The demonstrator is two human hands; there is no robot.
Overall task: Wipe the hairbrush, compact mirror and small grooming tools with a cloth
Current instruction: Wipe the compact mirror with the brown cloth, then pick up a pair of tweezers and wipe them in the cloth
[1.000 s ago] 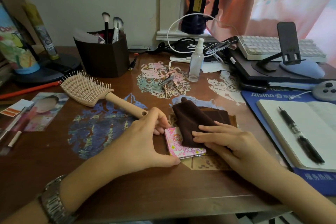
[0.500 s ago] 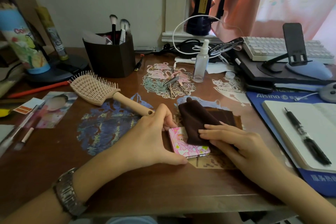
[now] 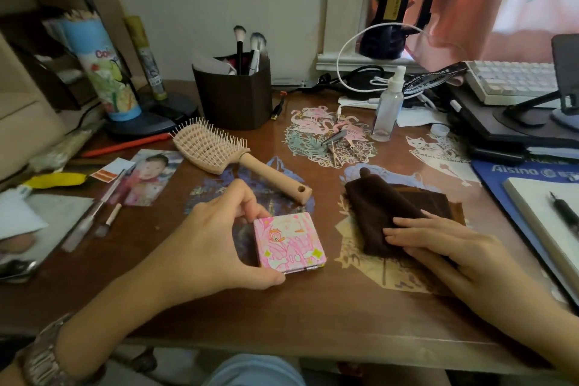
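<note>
The desk (image 3: 313, 307) carries everything I see; I place items relative to the mirror (image 3: 289, 243), which lies closed near the desk's front edge. My left hand (image 3: 219, 241) grips the mirror, thumb curled on its front edge and fingers curled on its far left corner. My right hand (image 3: 438, 244) lies right of the mirror, apart from it, fingers straight and together, pressing on the brown cloth (image 3: 385, 216).

Containers: a dark holder (image 3: 232, 100), far behind the mirror, holds makeup brushes (image 3: 239, 41). A clear spray bottle (image 3: 388, 110) stands behind and right; I cannot tell its contents.

Writing: the blue mat (image 3: 501, 175), far right, reads "Aisino".

Other items: the hairbrush (image 3: 225, 155) lies just behind the mirror, bristles up. Small metal tools (image 3: 336, 142) lie behind and right. A photo (image 3: 147, 178) lies to the left.
</note>
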